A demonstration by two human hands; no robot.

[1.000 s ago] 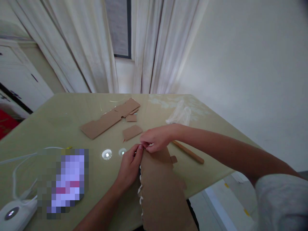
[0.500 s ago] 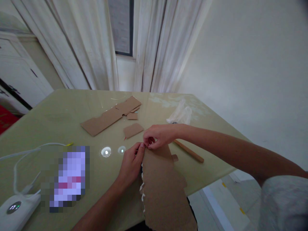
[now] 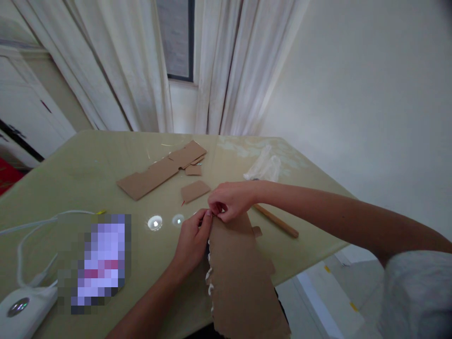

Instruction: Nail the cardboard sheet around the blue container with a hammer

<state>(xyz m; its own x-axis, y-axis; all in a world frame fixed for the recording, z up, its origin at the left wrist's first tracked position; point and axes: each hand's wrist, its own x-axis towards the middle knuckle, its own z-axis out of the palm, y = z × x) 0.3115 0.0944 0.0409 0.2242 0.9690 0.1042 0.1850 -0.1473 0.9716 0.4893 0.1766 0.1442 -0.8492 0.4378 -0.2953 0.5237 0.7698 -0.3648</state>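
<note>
Left hand [image 3: 190, 242] steadies the cardboard strip's [image 3: 240, 273] left edge while right hand [image 3: 231, 201] pinches its far end, fingers closed on it (strip runs from fingertips back toward the person, overhanging the table [image 3: 88, 165]).

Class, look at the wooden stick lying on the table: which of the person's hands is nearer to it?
Right. The right hand pinches the cardboard's top edge just left of the stick's near end; the left hand grips the cardboard's left edge, farther away.
</note>
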